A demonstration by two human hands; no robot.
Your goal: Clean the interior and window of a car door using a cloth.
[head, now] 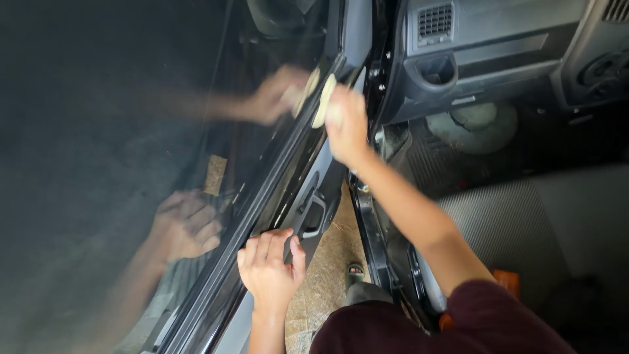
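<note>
I look down along an open dark car door (288,177) with its window glass (118,131) on the left. My right hand (347,128) presses a round pale yellow pad (324,99) against the glass near the door's upper inner edge. My left hand (268,269) grips the top edge of the door panel beside the inner door handle (314,219). Both hands are mirrored in the glass.
The car's cabin lies to the right: a grey dashboard with an air vent (436,19), a ribbed floor mat (504,223) and the door sill (373,236). Brownish ground (331,262) and my foot show below the door. Something orange (508,282) lies by my arm.
</note>
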